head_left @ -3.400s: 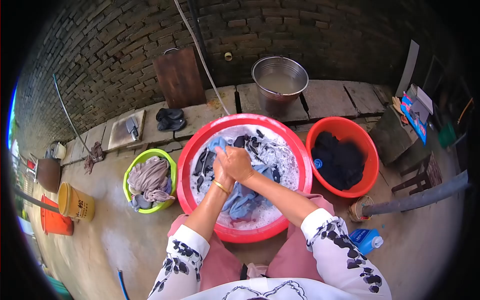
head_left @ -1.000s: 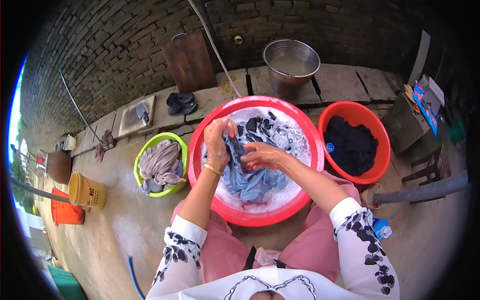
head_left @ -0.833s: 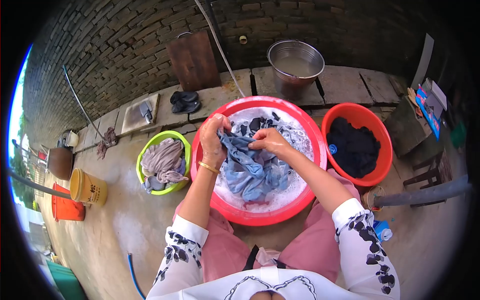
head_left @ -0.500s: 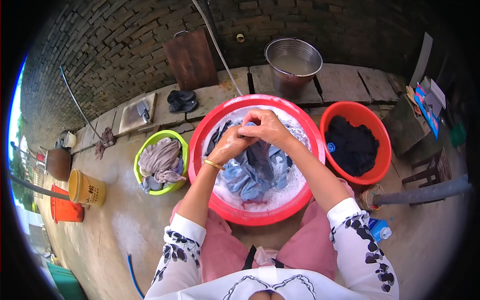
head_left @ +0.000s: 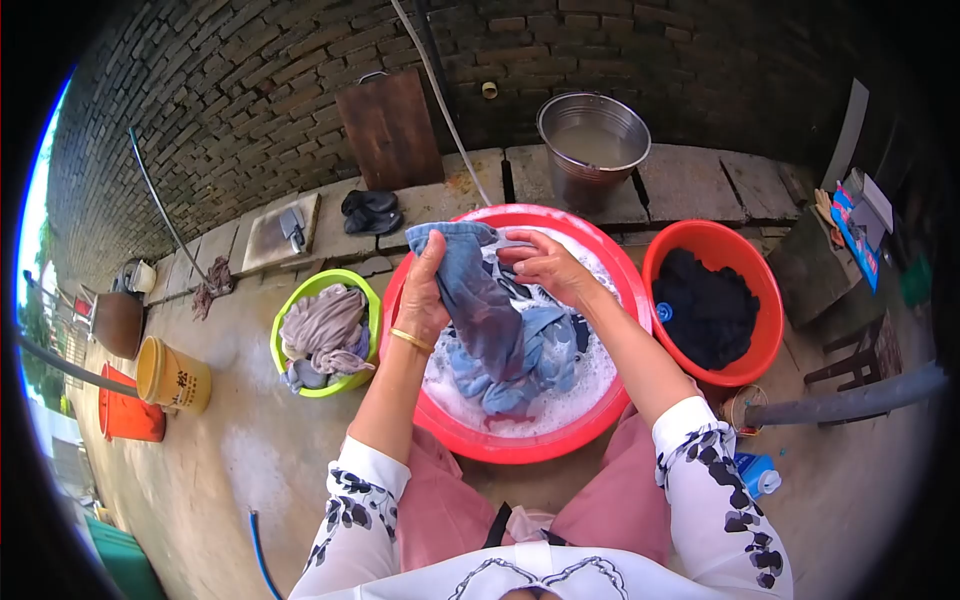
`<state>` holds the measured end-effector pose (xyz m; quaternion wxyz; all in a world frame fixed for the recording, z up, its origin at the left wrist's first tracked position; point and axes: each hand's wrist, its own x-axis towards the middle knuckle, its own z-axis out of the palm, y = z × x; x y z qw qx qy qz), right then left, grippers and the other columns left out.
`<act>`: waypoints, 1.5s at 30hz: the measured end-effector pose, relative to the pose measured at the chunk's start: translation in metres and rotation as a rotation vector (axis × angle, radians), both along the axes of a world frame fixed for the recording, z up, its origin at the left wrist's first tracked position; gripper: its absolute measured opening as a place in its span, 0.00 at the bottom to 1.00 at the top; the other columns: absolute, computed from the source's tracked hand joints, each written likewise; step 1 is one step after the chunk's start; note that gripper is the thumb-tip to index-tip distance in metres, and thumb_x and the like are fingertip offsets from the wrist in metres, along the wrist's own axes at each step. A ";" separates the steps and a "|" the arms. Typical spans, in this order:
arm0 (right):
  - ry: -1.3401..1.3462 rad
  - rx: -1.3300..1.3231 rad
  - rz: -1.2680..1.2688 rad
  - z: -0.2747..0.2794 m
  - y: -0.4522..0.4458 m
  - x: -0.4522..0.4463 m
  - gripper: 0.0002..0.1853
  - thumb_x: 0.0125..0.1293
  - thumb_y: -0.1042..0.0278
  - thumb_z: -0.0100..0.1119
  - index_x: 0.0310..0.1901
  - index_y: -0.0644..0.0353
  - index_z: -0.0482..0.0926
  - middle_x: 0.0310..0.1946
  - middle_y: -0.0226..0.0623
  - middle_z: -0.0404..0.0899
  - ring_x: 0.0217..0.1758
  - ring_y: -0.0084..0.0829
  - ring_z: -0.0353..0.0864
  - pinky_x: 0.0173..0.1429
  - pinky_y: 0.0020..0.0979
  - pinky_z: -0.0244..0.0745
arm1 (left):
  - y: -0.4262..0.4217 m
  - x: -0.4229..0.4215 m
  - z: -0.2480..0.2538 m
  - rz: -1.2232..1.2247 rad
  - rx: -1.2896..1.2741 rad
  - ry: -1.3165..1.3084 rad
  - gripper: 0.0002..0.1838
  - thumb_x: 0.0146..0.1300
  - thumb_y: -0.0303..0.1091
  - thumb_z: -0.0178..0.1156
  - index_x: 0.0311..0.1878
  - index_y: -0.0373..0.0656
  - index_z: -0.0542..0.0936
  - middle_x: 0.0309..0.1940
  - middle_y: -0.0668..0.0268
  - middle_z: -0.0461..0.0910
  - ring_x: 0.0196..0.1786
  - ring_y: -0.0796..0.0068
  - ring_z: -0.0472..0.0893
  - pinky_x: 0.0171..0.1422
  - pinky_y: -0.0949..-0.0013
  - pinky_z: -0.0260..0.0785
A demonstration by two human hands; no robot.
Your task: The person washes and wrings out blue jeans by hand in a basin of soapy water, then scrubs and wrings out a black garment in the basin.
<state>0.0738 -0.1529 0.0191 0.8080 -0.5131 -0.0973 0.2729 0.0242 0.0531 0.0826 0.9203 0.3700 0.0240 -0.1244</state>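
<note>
My left hand point(head_left: 424, 300) is closed on the upper end of a wet blue garment point(head_left: 472, 280) and holds it up. The rest of the cloth hangs into a large red basin point(head_left: 520, 448) of white suds point(head_left: 598, 375). Just right of the raised end is my right hand point(head_left: 552, 268), its fingers apart and slightly bent, with nothing visible in them. Darker clothes lie in the suds behind the garment, partly hidden by it and by my hands.
A green basin point(head_left: 370, 305) of greyish clothes stands left; a red tub point(head_left: 775, 320) of dark clothes stands right. Behind are a metal bucket point(head_left: 592, 175), dark shoes point(head_left: 371, 211) and a cleaver point(head_left: 293, 228) on a board. A blue bottle point(head_left: 755, 472) is near my right knee.
My hands were together over the cloth and are now apart. The left has moved left, raising the garment's end; the right has let go and opened.
</note>
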 end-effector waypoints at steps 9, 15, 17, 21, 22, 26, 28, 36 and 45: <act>0.163 0.111 0.105 -0.002 0.013 0.002 0.33 0.43 0.77 0.61 0.57 0.60 0.67 0.47 0.35 0.77 0.54 0.27 0.73 0.62 0.29 0.63 | -0.003 -0.004 0.007 -0.087 -0.144 -0.004 0.29 0.60 0.57 0.56 0.47 0.36 0.77 0.41 0.57 0.81 0.45 0.62 0.81 0.53 0.58 0.73; 0.066 0.484 -0.321 0.015 -0.004 0.013 0.18 0.46 0.78 0.55 0.43 0.60 0.73 0.31 0.33 0.77 0.37 0.29 0.78 0.47 0.31 0.73 | 0.002 0.037 -0.047 0.339 -0.028 0.071 0.09 0.56 0.34 0.63 0.37 0.41 0.79 0.37 0.63 0.82 0.39 0.67 0.81 0.50 0.63 0.72; 0.091 0.508 -0.414 0.014 0.009 0.005 0.17 0.46 0.79 0.54 0.42 0.60 0.73 0.31 0.33 0.77 0.37 0.29 0.78 0.46 0.31 0.73 | -0.012 0.042 -0.058 0.356 0.002 0.092 0.09 0.57 0.36 0.63 0.36 0.41 0.79 0.36 0.64 0.82 0.38 0.68 0.80 0.50 0.64 0.72; -0.891 -0.260 -0.299 0.045 0.068 -0.047 0.04 0.55 0.70 0.56 0.29 0.60 0.75 0.26 0.36 0.77 0.31 0.32 0.79 0.40 0.31 0.73 | -0.031 0.028 -0.070 0.169 0.107 0.155 0.19 0.58 0.55 0.60 0.35 0.48 0.75 0.25 0.69 0.74 0.30 0.73 0.74 0.37 0.71 0.67; -1.051 -0.481 -0.304 0.054 0.076 -0.063 0.07 0.56 0.67 0.55 0.28 0.61 0.75 0.24 0.37 0.76 0.29 0.34 0.78 0.36 0.32 0.73 | -0.026 0.026 -0.073 0.053 -0.027 0.119 0.20 0.59 0.57 0.58 0.34 0.47 0.74 0.24 0.69 0.73 0.29 0.73 0.73 0.34 0.71 0.66; -1.162 -0.759 -0.632 0.025 0.081 -0.047 0.15 0.60 0.58 0.57 0.22 0.59 0.76 0.20 0.39 0.77 0.23 0.38 0.77 0.27 0.35 0.72 | -0.056 0.024 -0.084 -0.074 -0.281 -0.074 0.23 0.61 0.58 0.54 0.39 0.45 0.73 0.27 0.65 0.75 0.32 0.69 0.75 0.35 0.67 0.68; -1.240 -1.090 -0.666 0.002 0.039 -0.003 0.08 0.61 0.68 0.50 0.28 0.62 0.76 0.20 0.40 0.75 0.22 0.40 0.77 0.24 0.39 0.71 | -0.091 0.026 -0.110 0.299 0.003 0.185 0.18 0.61 0.48 0.54 0.46 0.44 0.74 0.39 0.65 0.77 0.46 0.67 0.74 0.53 0.64 0.65; -1.262 -0.684 -0.671 0.036 0.078 -0.062 0.15 0.62 0.62 0.52 0.20 0.60 0.74 0.18 0.46 0.74 0.21 0.46 0.76 0.28 0.42 0.71 | -0.036 0.040 -0.131 0.004 -0.158 -0.035 0.15 0.65 0.47 0.52 0.26 0.50 0.69 0.23 0.71 0.70 0.29 0.73 0.73 0.36 0.66 0.69; -0.727 -0.754 -0.685 0.025 0.033 -0.013 0.18 0.58 0.57 0.58 0.21 0.63 0.75 0.22 0.49 0.78 0.27 0.49 0.78 0.30 0.43 0.70 | -0.087 0.004 -0.068 0.180 -0.070 0.396 0.14 0.61 0.44 0.55 0.41 0.43 0.77 0.37 0.69 0.77 0.42 0.76 0.75 0.49 0.72 0.66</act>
